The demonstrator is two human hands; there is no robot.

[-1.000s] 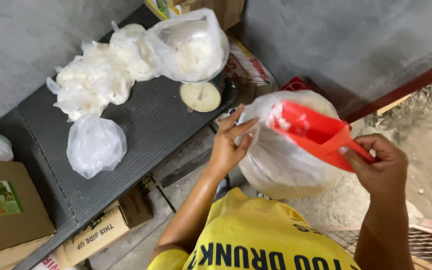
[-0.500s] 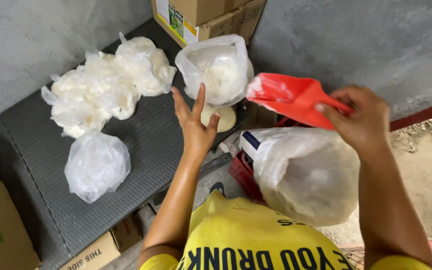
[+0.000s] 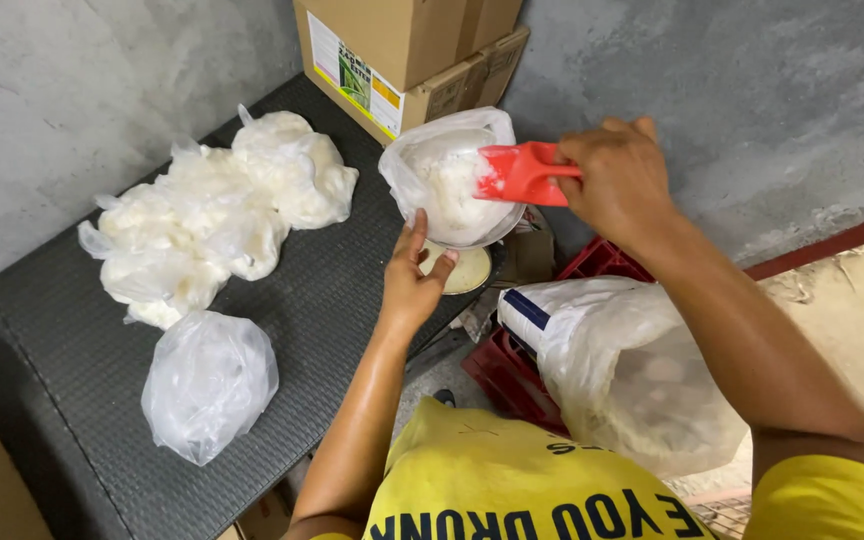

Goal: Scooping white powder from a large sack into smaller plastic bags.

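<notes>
Makeshift bulk-repacking storeroom, bare grey concrete walls, stacked brown cardboard cartons at twelve o'clock, filled clear plastic bags heaped at ten o'clock on dark woven bench

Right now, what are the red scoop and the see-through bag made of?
The red scoop looks like hard, smooth plastic: solid colour, stiff shape. The bag seems thin clear plastic film: crinkled, shiny, white powder showing through.
</notes>
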